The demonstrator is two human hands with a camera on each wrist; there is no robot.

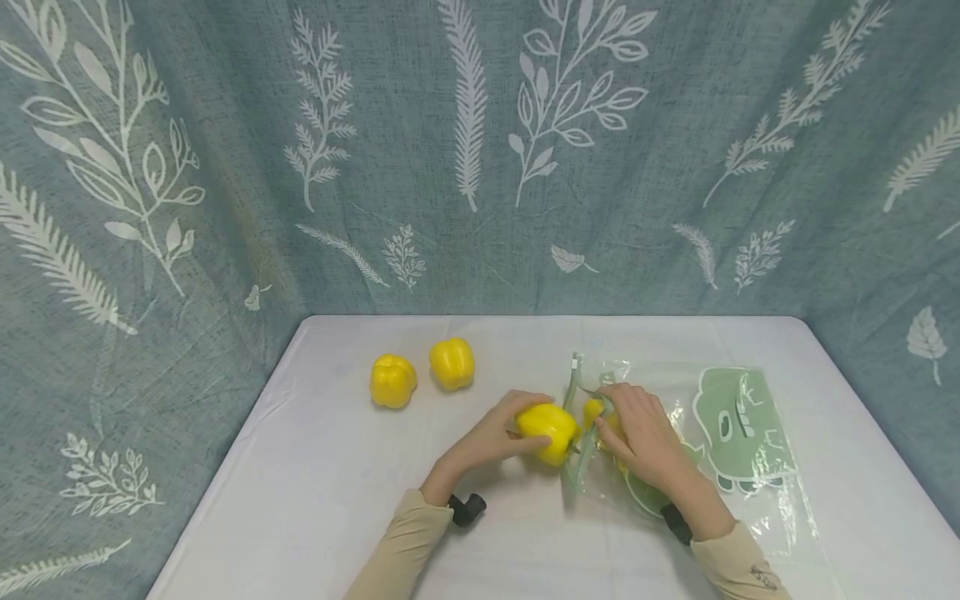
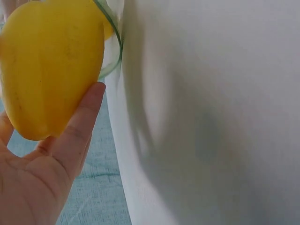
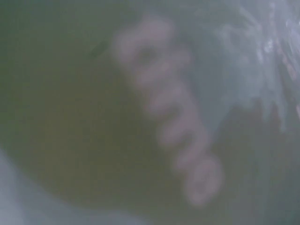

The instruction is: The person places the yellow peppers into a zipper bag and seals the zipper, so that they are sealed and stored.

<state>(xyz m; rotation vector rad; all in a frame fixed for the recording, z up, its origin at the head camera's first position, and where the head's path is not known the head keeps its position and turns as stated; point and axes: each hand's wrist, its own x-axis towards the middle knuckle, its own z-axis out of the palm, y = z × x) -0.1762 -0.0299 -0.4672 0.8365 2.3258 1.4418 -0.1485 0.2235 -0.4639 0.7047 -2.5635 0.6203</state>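
My left hand (image 1: 491, 435) grips a yellow bell pepper (image 1: 546, 429), its stem end facing the mouth of a clear plastic bag (image 1: 813, 521) with green cartoon prints. Thumb and fingers lie on opposite sides of it. In the left wrist view, the same bell pepper (image 2: 51, 70) fills the upper left, beside the bag's green rim (image 2: 121, 47). With my right hand (image 1: 651, 433) I pinch the bag's opening edge. More yellow (image 1: 592, 411) shows inside the bag, partly hidden by that hand. The right wrist view is a blur of the bag's green print (image 3: 93, 126).
Two more yellow bell peppers, one (image 1: 392, 381) and another (image 1: 452, 363), lie at the back left of the white-covered table (image 1: 300, 500). A blue-grey curtain (image 1: 420, 167) with white leaf patterns surrounds the table's back and sides.
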